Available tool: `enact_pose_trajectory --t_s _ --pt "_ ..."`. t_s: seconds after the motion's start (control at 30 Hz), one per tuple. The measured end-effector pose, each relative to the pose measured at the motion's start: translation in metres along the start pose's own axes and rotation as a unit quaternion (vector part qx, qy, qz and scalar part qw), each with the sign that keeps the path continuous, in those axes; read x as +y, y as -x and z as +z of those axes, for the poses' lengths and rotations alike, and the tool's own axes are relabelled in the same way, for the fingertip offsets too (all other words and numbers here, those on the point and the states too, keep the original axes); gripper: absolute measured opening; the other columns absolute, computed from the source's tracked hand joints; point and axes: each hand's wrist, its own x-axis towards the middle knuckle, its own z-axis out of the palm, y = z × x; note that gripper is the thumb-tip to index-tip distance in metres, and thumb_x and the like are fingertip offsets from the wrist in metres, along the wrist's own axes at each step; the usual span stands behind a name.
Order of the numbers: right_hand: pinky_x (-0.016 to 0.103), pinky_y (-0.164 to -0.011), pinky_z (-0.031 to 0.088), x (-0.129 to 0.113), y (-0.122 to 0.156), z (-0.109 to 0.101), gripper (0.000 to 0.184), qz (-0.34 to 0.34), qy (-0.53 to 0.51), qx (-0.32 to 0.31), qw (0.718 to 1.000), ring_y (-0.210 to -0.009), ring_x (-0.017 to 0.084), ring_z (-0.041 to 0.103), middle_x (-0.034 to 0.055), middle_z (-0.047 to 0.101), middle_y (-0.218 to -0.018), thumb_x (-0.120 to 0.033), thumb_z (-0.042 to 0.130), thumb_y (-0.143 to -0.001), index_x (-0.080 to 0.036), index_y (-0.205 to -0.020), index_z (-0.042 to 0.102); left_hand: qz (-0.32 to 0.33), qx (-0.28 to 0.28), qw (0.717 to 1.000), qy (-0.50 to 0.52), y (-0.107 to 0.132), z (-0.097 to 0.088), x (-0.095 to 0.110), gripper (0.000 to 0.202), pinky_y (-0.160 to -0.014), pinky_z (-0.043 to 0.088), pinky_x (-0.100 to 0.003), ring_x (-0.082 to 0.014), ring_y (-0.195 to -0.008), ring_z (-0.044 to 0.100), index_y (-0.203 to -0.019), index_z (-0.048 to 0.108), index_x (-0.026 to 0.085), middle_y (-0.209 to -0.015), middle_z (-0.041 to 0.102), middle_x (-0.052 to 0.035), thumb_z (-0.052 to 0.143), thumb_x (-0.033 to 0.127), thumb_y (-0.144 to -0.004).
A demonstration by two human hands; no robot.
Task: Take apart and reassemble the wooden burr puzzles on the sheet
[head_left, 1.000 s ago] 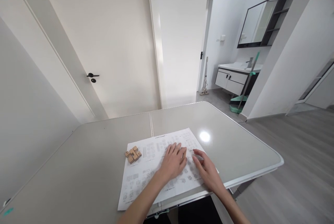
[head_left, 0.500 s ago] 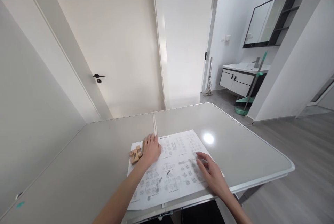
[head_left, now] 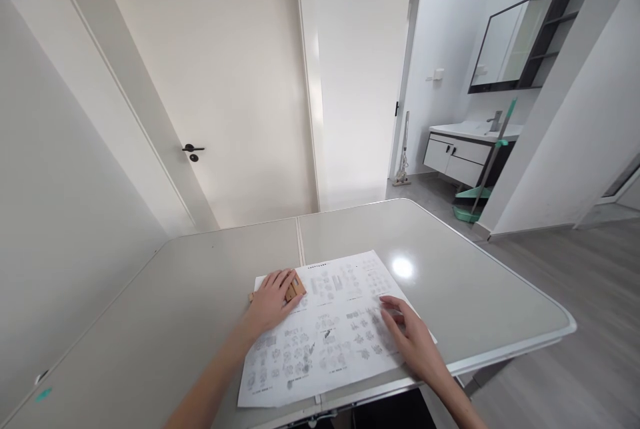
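On the left part of a printed paper sheet [head_left: 345, 362], my left hand [head_left: 270, 301] is laid over small wooden blocks [head_left: 296, 287]. Its fingers curve across them, and the wood shows between index finger and thumb. Most of the blocks are hidden under the palm, and a bit of wood peeks out at the hand's left side. My right hand [head_left: 411, 339] rests on the sheet's right side, thumb and fingers apart and slightly bent, with nothing held. Rows of grey diagrams and small text cover the paper.
The sheet lies near the front edge of a grey folding table [head_left: 475, 295] with a pale metal rim and a centre seam. A white door [head_left: 240, 82] stands behind it. Farther right are a washbasin cabinet [head_left: 455, 155], a mop [head_left: 404, 149] and a green dustpan [head_left: 467, 213].
My left hand has shifted left from beside the wooden blocks to over them, covering most of them. My right hand stays in about the same place on the sheet.
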Motion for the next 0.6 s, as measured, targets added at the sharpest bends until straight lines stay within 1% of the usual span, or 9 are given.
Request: enact_pose_trajectory --t_s 0.23,0.33,0.47,0.6 --pt "0.04 -0.089 0.057 0.001 0.0 -0.001 0.042 0.01 0.015 -0.023 1.0 -0.103 0.026 0.071 0.0105 0.067 -0.13 -0.052 0.051 -0.097 -0.025 -0.128 0.059 -0.006 0.008 1.0 0.017 0.002 0.004 -0.006 0.064 -0.113 0.039 -0.047 -0.0312 -0.138 0.047 -0.157 0.035 0.033 -0.153 0.052 -0.0055 0.038 0.063 -0.101" --pt "0.04 -0.09 0.057 -0.001 0.001 -0.001 0.042 0.009 0.016 -0.026 1.0 -0.103 0.027 0.07 0.0108 0.067 -0.131 -0.052 0.051 -0.097 -0.025 -0.129 0.059 -0.012 0.005 1.0 0.02 0.002 0.004 -0.008 0.063 -0.111 0.04 -0.048 -0.0313 -0.136 0.047 -0.157 0.036 0.034 -0.152 0.053 -0.0053 0.038 0.064 -0.101" --pt "0.041 -0.091 0.056 -0.001 0.001 -0.001 0.042 0.005 0.017 -0.024 1.0 -0.102 0.026 0.07 0.011 0.067 -0.13 -0.052 0.051 -0.097 -0.025 -0.128 0.059 -0.018 0.0 1.0 0.02 0.003 -0.001 -0.009 0.061 -0.111 0.04 -0.048 -0.0306 -0.135 0.047 -0.155 0.039 0.034 -0.151 0.054 -0.0045 0.04 0.063 -0.101" --pt "0.039 -0.087 0.057 0.0 0.0 -0.001 0.042 0.004 0.019 -0.019 1.0 -0.098 0.026 0.071 0.0104 0.069 -0.128 -0.051 0.052 -0.096 -0.025 -0.127 0.06 -0.032 0.006 0.999 0.018 0.007 -0.003 -0.012 0.06 -0.113 0.037 -0.049 -0.031 -0.134 0.047 -0.153 0.042 0.035 -0.151 0.054 -0.004 0.041 0.064 -0.1"
